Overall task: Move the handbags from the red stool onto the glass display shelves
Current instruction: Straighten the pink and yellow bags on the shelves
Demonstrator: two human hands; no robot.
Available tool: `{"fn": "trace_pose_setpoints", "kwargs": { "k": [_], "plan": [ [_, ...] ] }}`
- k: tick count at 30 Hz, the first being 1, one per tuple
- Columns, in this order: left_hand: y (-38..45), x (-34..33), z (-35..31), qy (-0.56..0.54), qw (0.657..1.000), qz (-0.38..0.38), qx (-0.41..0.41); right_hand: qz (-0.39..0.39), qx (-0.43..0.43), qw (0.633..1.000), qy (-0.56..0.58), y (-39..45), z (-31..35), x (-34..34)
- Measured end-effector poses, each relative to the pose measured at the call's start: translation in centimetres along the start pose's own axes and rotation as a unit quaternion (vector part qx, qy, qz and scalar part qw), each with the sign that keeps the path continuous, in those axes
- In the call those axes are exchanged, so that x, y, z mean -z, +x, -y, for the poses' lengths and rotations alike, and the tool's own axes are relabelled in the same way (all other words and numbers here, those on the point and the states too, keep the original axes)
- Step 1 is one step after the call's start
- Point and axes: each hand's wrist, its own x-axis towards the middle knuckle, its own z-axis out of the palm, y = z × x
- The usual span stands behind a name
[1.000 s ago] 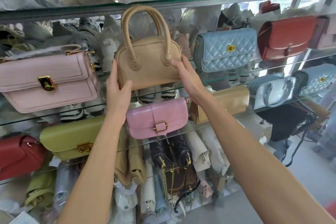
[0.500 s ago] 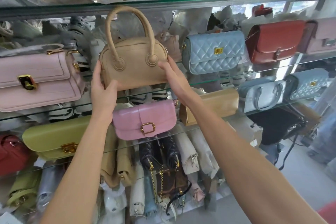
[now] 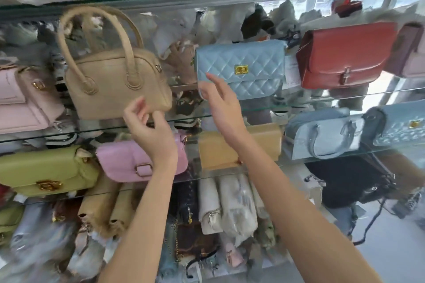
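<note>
A beige handbag [image 3: 115, 80] with two looped handles stands upright on a glass shelf [image 3: 207, 117], at ten o'clock in the view. The left hand [image 3: 151, 131] sits just below the bag's lower right corner, fingers loosely curled and holding nothing; whether they touch the bag cannot be told. The right hand [image 3: 224, 108], near centre, has its fingers spread and relaxed in front of the lower left corner of a quilted light-blue bag [image 3: 241, 69] at one o'clock. A red bag [image 3: 345, 55] stands at two o'clock, a pink bag [image 3: 128, 163] at seven.
</note>
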Motion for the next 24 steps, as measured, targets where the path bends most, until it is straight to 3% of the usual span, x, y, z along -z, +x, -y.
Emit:
{"fn": "trace_pose_setpoints", "kwargs": {
  "k": [4, 7, 9, 11, 14, 17, 24],
  "plan": [
    [-3.6, -4.9, -0.1, 0.009, 0.992, 0.126, 0.016, -0.083, 0.048, 0.995, -0.001, 0.8, -0.9, 5.3],
    [-3.8, -7.3, -0.5, 0.028, 0.979, 0.192, 0.065, -0.189, 0.084, 0.978, -0.006, 1.6, -1.3, 9.0],
    [-2.9, -8.2, -0.6, 0.058, 0.967, 0.233, 0.089, -0.232, 0.060, 0.971, -0.024, 2.4, -1.4, 11.1],
    [-1.8, -8.6, -0.6, 0.100, 0.951, 0.277, 0.097, -0.213, -0.002, 0.976, -0.051, 3.3, -1.4, 12.8],
    [-0.4, -8.4, -1.1, 0.145, 0.929, 0.324, 0.101, -0.125, -0.052, 0.989, -0.066, 4.4, -1.3, 14.0],
    [-0.3, -7.9, -1.7, 0.117, 0.924, 0.345, 0.119, -0.072, -0.054, 0.993, -0.075, 4.9, -0.8, 13.9],
    [-0.5, -7.7, -1.5, 0.055, 0.936, 0.317, 0.139, -0.043, -0.029, 0.997, -0.057, 4.5, -0.6, 14.3]
  ]
}}
